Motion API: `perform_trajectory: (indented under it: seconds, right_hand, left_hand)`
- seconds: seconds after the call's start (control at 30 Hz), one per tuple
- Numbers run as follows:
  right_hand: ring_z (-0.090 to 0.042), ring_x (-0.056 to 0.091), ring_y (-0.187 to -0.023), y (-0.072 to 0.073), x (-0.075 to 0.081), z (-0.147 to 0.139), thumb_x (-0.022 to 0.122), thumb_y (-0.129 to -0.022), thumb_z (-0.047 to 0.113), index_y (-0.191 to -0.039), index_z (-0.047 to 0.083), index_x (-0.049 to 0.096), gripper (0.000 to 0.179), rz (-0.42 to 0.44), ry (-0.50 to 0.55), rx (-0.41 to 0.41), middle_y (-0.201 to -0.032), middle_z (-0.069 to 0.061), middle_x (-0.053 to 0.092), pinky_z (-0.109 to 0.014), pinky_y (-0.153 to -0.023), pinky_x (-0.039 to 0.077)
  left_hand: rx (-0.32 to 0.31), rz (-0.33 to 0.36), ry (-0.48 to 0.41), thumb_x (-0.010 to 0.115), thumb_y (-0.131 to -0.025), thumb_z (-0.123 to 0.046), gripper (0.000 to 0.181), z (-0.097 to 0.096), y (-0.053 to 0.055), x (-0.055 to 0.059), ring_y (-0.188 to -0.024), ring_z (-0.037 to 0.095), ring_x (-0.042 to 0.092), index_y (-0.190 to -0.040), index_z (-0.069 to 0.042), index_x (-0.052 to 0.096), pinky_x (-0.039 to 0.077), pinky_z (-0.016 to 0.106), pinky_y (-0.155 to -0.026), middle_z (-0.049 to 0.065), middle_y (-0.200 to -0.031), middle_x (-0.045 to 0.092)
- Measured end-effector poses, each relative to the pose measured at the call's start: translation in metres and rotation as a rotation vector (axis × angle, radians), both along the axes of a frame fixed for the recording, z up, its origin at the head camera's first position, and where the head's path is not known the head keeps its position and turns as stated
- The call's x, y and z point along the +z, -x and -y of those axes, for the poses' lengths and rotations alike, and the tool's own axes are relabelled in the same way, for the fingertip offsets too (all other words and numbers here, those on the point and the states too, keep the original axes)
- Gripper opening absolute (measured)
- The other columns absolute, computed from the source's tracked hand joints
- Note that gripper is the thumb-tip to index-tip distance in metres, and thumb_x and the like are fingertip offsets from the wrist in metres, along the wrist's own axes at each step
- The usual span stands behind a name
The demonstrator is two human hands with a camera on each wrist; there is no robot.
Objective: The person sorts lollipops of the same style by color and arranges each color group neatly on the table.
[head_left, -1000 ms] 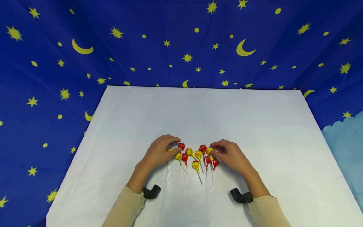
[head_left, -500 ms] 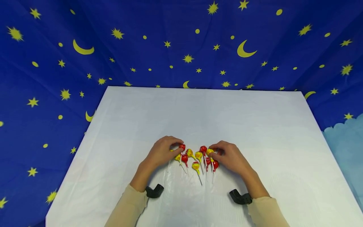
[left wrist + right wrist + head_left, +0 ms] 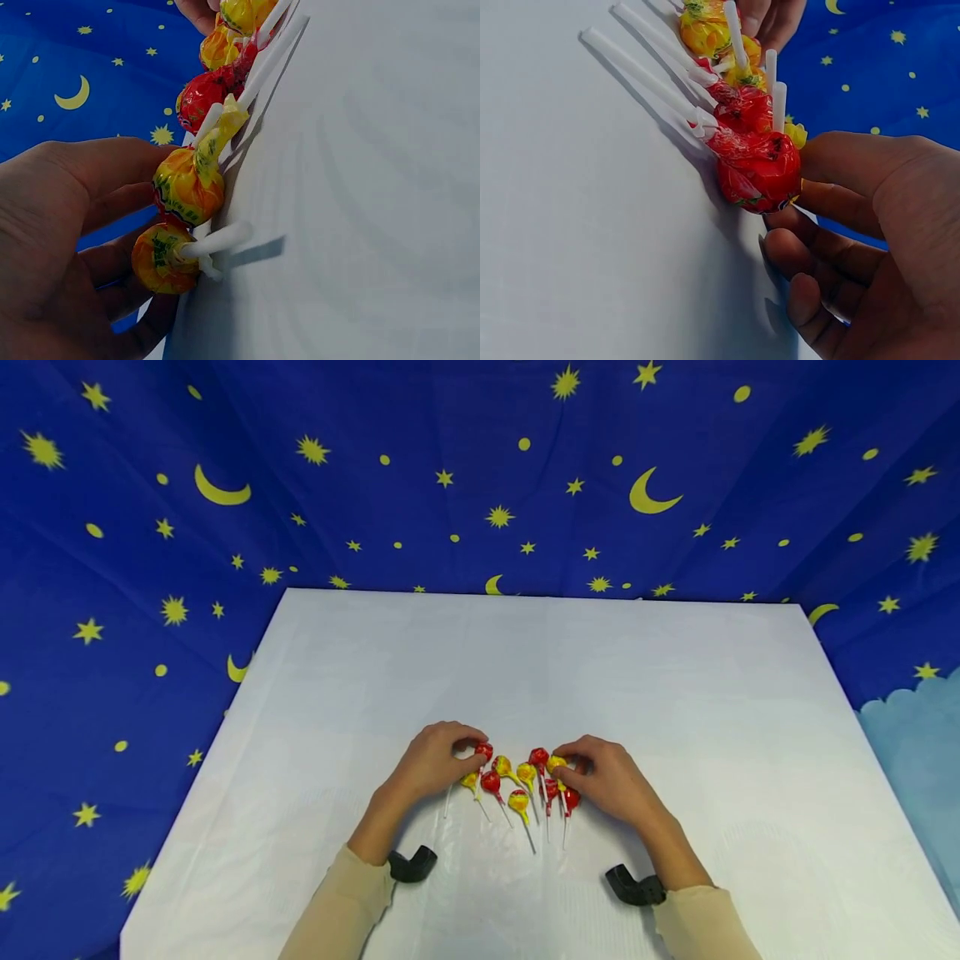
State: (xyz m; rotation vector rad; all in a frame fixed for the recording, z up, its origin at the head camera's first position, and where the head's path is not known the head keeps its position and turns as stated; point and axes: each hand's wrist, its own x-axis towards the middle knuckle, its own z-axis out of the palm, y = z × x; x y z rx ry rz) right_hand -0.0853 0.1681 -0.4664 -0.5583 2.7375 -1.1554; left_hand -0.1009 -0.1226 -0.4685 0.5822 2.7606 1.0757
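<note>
In the head view, several red and yellow wrapped lollipops lie in a loose cluster on the white table. My left hand pinches a red lollipop at the cluster's left, between thumb and forefinger. Two yellow lollipops, one of them this yellow lollipop, sit close by that hand in the left wrist view and hide the red one. On the right, my right hand pinches a yellow lollipop by its head. A red lollipop largely covers it in the right wrist view. Between the hands lie more, including a yellow lollipop and a red lollipop.
The white table stretches beyond and to both sides of the cluster. A blue curtain with yellow stars and moons hangs behind it. Black wrist mounts, such as the left mount, jut inward from both forearms.
My left thumb and forefinger have closed in on the red lollipop, shifting slightly right. A red lollipop beside them has its stick turned rightward. The right hand has barely moved.
</note>
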Motion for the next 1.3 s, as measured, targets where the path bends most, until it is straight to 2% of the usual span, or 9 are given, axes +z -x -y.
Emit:
perform_trajectory:
  seconds: [0.27, 0.63, 0.9, 1.1, 1.3]
  right_hand:
    - [-0.007, 0.055, -0.071, -0.001, 0.000, 0.002, 0.076, -0.083, 0.025, -0.103, 0.016, 0.073, 0.022, 0.002, -0.022, -0.021, -0.088, 0.011, 0.062, -0.030, -0.063, 0.046]
    - [-0.008, 0.054, -0.073, -0.002, 0.002, 0.003, 0.076, -0.083, 0.028, -0.104, 0.017, 0.073, 0.024, 0.009, -0.062, -0.028, -0.088, 0.010, 0.062, -0.031, -0.064, 0.046]
    - [-0.010, 0.053, -0.076, -0.002, 0.005, 0.006, 0.074, -0.084, 0.030, -0.103, 0.018, 0.072, 0.023, 0.000, -0.111, -0.029, -0.089, 0.009, 0.061, -0.032, -0.066, 0.044]
    - [-0.011, 0.054, -0.080, -0.003, 0.006, 0.006, 0.074, -0.084, 0.030, -0.104, 0.018, 0.072, 0.024, 0.001, -0.125, -0.033, -0.094, 0.007, 0.063, -0.033, -0.069, 0.045]
    - [-0.012, 0.055, -0.082, -0.003, 0.006, 0.006, 0.074, -0.084, 0.030, -0.105, 0.018, 0.072, 0.025, 0.010, -0.108, -0.034, -0.098, 0.006, 0.064, -0.034, -0.071, 0.046]
  left_hand:
    - [0.014, -0.035, 0.027, 0.073, -0.084, -0.025, 0.018, -0.003, 0.002, -0.002, -0.077, 0.012, 0.053, -0.101, -0.020, 0.071, 0.043, 0.032, -0.071, -0.011, -0.087, 0.061]
    - [0.000, -0.041, 0.023, 0.071, -0.086, -0.026, 0.016, -0.002, 0.004, -0.001, -0.076, 0.012, 0.052, -0.101, -0.019, 0.071, 0.043, 0.032, -0.070, -0.010, -0.086, 0.060]
    - [0.016, -0.049, 0.034, 0.071, -0.085, -0.027, 0.016, -0.003, 0.008, -0.002, -0.074, 0.011, 0.050, -0.099, -0.020, 0.070, 0.042, 0.031, -0.069, -0.007, -0.084, 0.060]
    - [0.019, -0.033, 0.011, 0.069, -0.086, -0.028, 0.016, -0.006, 0.014, 0.002, -0.074, 0.011, 0.049, -0.099, -0.020, 0.070, 0.042, 0.033, -0.068, -0.003, -0.084, 0.060]
    - [0.023, -0.043, -0.017, 0.068, -0.087, -0.028, 0.015, -0.008, 0.023, 0.006, -0.074, 0.009, 0.050, -0.100, -0.020, 0.070, 0.043, 0.032, -0.067, -0.007, -0.085, 0.059]
